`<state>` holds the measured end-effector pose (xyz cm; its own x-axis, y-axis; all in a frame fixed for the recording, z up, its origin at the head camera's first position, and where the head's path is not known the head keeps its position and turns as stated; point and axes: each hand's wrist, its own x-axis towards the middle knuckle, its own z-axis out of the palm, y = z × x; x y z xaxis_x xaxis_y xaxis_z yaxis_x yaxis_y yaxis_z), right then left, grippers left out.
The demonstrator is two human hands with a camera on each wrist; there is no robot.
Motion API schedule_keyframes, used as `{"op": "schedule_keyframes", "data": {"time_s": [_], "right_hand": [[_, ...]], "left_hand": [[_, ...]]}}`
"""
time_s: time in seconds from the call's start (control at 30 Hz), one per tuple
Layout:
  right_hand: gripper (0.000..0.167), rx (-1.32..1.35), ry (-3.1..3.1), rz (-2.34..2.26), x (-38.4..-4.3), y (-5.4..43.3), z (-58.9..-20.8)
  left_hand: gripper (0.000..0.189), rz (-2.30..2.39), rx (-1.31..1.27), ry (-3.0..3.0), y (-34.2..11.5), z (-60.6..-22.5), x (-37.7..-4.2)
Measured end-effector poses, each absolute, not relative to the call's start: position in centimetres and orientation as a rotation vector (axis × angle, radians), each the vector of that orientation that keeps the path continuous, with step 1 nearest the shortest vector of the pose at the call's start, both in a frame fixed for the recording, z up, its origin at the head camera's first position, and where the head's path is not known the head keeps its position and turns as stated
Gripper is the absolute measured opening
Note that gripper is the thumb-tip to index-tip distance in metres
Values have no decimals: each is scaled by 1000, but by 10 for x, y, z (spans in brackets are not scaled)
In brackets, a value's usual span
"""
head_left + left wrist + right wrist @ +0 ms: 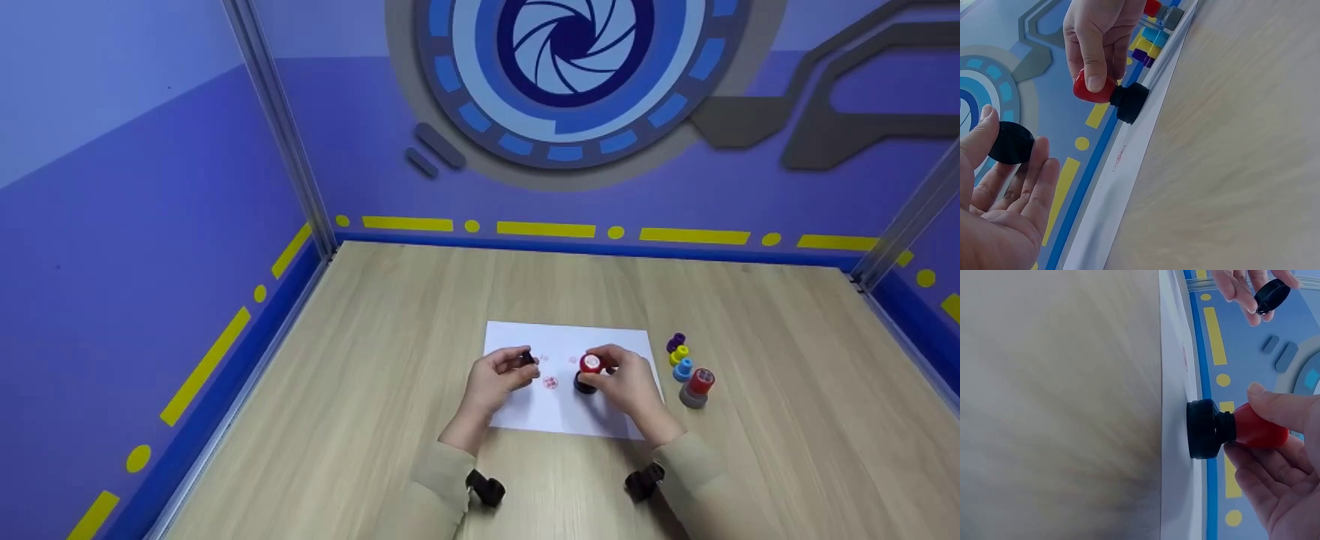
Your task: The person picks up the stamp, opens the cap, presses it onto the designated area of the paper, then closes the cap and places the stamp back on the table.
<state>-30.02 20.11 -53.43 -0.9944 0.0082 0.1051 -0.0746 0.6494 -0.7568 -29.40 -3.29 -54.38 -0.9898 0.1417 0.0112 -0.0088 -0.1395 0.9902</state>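
My right hand [624, 379] grips the red handle of a stamp [1261, 429]. The stamp's wide black base [1202, 429] faces down, close over the white paper [525, 416] in the right wrist view. My left hand [491, 381] pinches a round black cap [1012, 143] between thumb and fingers, held up over the left part of the sheet. A red round print [550, 382] shows on the paper between the hands, with fainter small red marks [573, 359] above it.
Right of the paper stand several small stamps: a purple one [676, 343], a yellow one [679, 355] and a light blue one [682, 368]. Nearer stands a larger red-topped stamp [701, 382] with a grey base. Walls border the wooden table [390, 337] at the back and sides.
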Motion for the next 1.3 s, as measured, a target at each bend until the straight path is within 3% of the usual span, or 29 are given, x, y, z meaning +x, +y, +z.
{"op": "schedule_keyframes", "data": {"time_s": [1.3], "right_hand": [[38,70,-2764,1307,-305,205,-536]], "left_hand": [[43,2271,126,2010,-33,-543,-295]]}}
